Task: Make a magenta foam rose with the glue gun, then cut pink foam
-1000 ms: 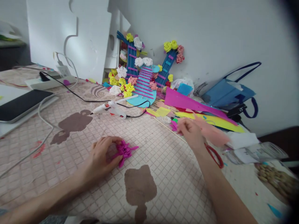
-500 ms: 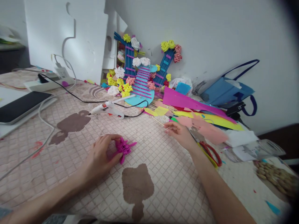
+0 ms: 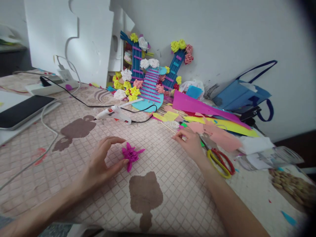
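A magenta paper flower [image 3: 131, 156] lies on the patterned tablecloth. My left hand [image 3: 105, 161] is beside it, thumb and fingers spread apart; the thumb tip meets or nearly meets a petal. Farther right, my right hand [image 3: 189, 141] is closed in a pinch on the end of a thin wooden stick [image 3: 168, 127], which points away to the left. Just past that hand lie scissors [image 3: 218, 163] with red and yellow handles, blades partly hidden by the hand. A white glue gun [image 3: 115, 114] rests behind the flower, its nozzle toward the left.
Paper scraps and sheets, including a magenta sheet [image 3: 195, 105], lie at the back right. A decorated craft piece [image 3: 151, 84] with paper flowers leans against the wall. A tablet-like device [image 3: 24, 110] and power strip [image 3: 46, 87] sit left. Peanuts [image 3: 290, 187] lie right.
My left fingers have lifted off the flower and spread. My right fingers have drawn together on the stick's end. The flower has stayed in place.
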Tool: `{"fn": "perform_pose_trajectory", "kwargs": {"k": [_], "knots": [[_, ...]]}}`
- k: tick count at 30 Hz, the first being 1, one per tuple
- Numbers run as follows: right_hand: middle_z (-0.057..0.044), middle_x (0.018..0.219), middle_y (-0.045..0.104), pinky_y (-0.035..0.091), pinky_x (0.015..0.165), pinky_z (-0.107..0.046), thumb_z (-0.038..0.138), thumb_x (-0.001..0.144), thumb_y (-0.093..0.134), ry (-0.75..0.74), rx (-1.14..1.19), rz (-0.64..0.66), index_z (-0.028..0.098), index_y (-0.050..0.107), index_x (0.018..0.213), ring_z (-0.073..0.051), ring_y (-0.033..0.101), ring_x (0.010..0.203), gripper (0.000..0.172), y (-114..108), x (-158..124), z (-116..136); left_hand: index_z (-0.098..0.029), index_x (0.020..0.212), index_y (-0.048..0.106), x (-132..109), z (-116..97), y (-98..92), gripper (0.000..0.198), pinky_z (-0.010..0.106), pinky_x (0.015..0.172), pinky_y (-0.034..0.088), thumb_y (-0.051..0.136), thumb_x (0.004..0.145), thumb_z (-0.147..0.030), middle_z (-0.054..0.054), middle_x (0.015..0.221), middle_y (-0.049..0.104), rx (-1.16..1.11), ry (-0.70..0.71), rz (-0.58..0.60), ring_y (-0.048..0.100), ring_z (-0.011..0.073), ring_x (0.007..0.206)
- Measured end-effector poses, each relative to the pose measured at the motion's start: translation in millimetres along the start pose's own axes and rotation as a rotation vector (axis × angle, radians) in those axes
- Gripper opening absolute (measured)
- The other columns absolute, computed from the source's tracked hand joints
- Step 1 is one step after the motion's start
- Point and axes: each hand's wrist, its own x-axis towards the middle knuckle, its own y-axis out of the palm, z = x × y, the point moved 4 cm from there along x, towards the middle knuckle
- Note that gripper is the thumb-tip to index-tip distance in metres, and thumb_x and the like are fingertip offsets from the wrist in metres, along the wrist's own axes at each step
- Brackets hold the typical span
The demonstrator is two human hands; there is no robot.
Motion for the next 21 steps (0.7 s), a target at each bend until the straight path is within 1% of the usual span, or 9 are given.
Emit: {"fn": "perform_pose_trajectory", "kwargs": {"k": [4,6,8,11,13,15,16,18,21], "knots": [[0.000,0.065,0.059,0.042,0.070,-0.034,0.033,0.085,0.061,-0.045,-0.005,0.022,0.023,0.058,0.068,-0.020,0.055,0.071,0.020,5,-2,8,-0.024,0.110,0.051,24,-17,-12.1,0.029,0.041,0.090,0.045,0.060,0.084,-0.031,0.004,0.109,0.059,-0.004,0.034,-0.026,0.055,0.0228,0.104],[-0.001,0.070,0.058,0.043,0.070,-0.034,0.036,0.085,0.062,-0.068,-0.005,-0.020,0.023,0.058,0.074,-0.020,0.055,0.072,0.017,6,-5,16,-0.022,0.105,0.055,41,-31,-11.6,0.022,0.038,0.089,0.045,0.059,0.085,-0.028,0.003,0.105,0.061,-0.008,0.074,-0.018,0.056,0.0210,0.101],[-0.003,0.079,0.058,0.044,0.071,-0.035,0.039,0.083,0.065,-0.100,-0.003,-0.084,0.023,0.056,0.083,-0.020,0.054,0.077,0.018,7,-7,27,-0.021,0.102,0.057,59,-45,-1.1,0.019,0.035,0.087,0.046,0.061,0.084,-0.027,0.003,0.102,0.063,-0.047,0.106,0.071,0.058,0.0193,0.098],[-0.005,0.089,0.056,0.045,0.075,-0.038,0.042,0.081,0.066,-0.167,-0.017,-0.142,0.024,0.052,0.092,-0.022,0.053,0.085,0.026,8,-10,41,-0.017,0.100,0.062,79,-64,25.8,0.023,0.034,0.082,0.048,0.066,0.081,-0.029,0.005,0.100,0.065,-0.096,0.159,0.225,0.060,0.0199,0.095],[-0.005,0.090,0.054,0.045,0.077,-0.039,0.042,0.083,0.063,-0.216,-0.023,-0.148,0.025,0.050,0.094,-0.023,0.052,0.088,0.024,9,-12,47,-0.013,0.099,0.064,86,-74,43.8,0.024,0.033,0.078,0.048,0.068,0.080,-0.027,0.007,0.095,0.066,-0.116,0.197,0.299,0.060,0.0205,0.090],[-0.005,0.091,0.054,0.045,0.079,-0.040,0.039,0.085,0.060,-0.250,-0.019,-0.146,0.025,0.049,0.095,-0.024,0.052,0.089,0.021,10,-14,51,-0.013,0.090,0.067,88,-79,57.4,0.012,0.030,0.071,0.048,0.066,0.081,-0.022,0.005,0.085,0.067,-0.155,0.183,0.355,0.061,0.0180,0.080],[-0.006,0.092,0.054,0.045,0.079,-0.040,0.037,0.086,0.060,-0.257,-0.016,-0.146,0.024,0.049,0.095,-0.024,0.052,0.090,0.020,10,-15,52,-0.014,0.083,0.067,88,-80,61.4,0.007,0.028,0.067,0.047,0.064,0.082,-0.020,0.004,0.078,0.066,-0.171,0.172,0.361,0.060,0.0164,0.074],[-0.005,0.091,0.054,0.045,0.078,-0.038,0.035,0.085,0.061,-0.248,-0.008,-0.150,0.024,0.049,0.094,-0.023,0.052,0.089,0.019,10,-16,54,-0.014,0.074,0.065,86,-82,63.8,0.011,0.026,0.062,0.044,0.061,0.083,-0.016,0.002,0.070,0.063,-0.161,0.191,0.323,0.058,0.0145,0.067],[-0.004,0.087,0.056,0.046,0.074,-0.035,0.035,0.086,0.061,-0.211,0.027,-0.136,0.023,0.049,0.092,-0.020,0.054,0.083,0.017,7,-15,56,-0.013,0.073,0.060,84,-82,57.0,0.016,0.027,0.062,0.041,0.056,0.087,-0.018,0.004,0.072,0.061,-0.005,0.288,0.172,0.056,0.0163,0.070]]}}
